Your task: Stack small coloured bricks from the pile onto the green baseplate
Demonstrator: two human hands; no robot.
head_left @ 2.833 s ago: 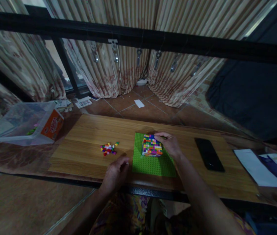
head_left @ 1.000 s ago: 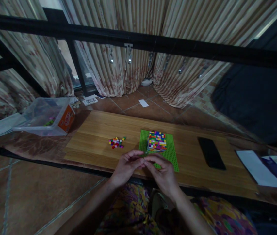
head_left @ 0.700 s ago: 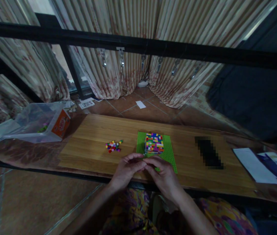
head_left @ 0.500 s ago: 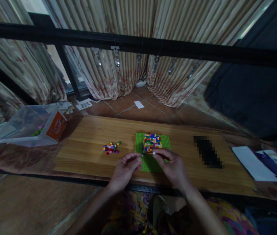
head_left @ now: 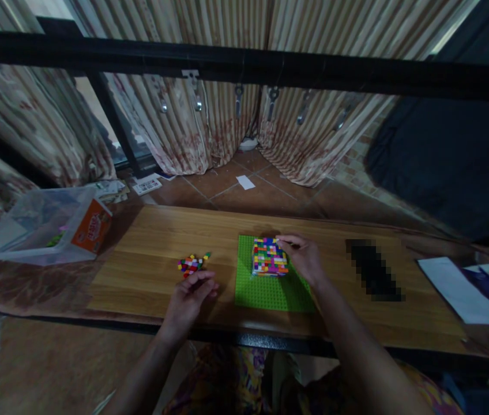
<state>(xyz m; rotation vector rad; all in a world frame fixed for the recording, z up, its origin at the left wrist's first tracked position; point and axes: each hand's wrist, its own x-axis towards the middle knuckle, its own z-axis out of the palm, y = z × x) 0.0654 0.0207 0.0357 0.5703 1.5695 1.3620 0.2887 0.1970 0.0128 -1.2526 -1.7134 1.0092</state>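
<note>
A block built of many small coloured bricks (head_left: 269,257) stands on a green studded baseplate (head_left: 266,297). My right hand (head_left: 303,256) reaches over the block's far right corner, thumb and index finger pinched on a small white brick (head_left: 278,240), mostly hidden by the fingertips. To the left, a loose pile of coloured bricks (head_left: 190,264) lies on the wooden board. My left hand (head_left: 190,297) hovers just in front of that pile, fingers loosely curled and a little apart, with nothing visible in them.
The wooden board (head_left: 132,259) rests on a table. A clear plastic box (head_left: 37,230) with an orange label stands at the left. A blurred-out dark object (head_left: 374,270) and white paper (head_left: 461,291) lie to the right. A black bar (head_left: 227,66) with hooks crosses beyond the table.
My right hand has moved forward with the small white brick to the block's far right corner. My left hand has moved left, from the baseplate to the loose pile.
</note>
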